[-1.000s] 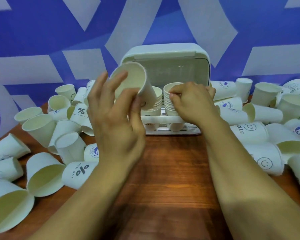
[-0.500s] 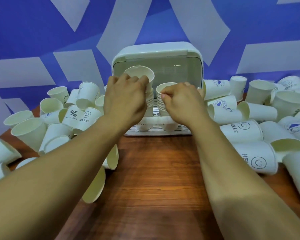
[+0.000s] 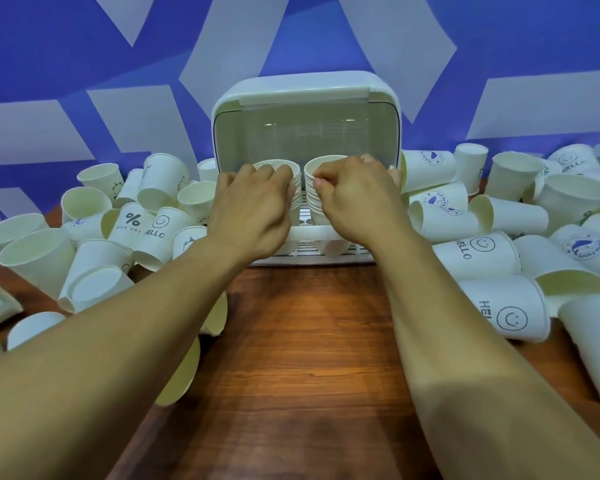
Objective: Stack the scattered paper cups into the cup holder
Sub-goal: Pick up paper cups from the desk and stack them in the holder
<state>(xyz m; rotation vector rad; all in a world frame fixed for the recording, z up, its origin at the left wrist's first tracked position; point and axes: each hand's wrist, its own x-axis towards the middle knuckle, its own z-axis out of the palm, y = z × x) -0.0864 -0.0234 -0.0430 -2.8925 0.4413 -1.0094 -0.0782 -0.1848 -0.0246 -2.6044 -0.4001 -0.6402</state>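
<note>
The white cup holder [image 3: 305, 95] stands at the back of the table with its lid raised. Two stacks of white paper cups stand upright inside it, side by side. My left hand [image 3: 253, 209] is curled round the top of the left stack [image 3: 276, 165]. My right hand [image 3: 357, 202] grips the top of the right stack [image 3: 321, 161], fingers bent over the rim. Both hands hide most of the stacks; only the top rims and a few nested edges show between them.
Several loose paper cups [image 3: 136, 223] lie heaped left of the holder, and several more paper cups [image 3: 499, 258] right of it, some printed "HELLO". A bare strip of brown wooden table [image 3: 309, 358] runs between my forearms. A blue and white wall [image 3: 84, 64] stands behind.
My left hand carried a cup from in front of me to the left stack and pushed it down onto it. My right hand stayed on the right stack.
</note>
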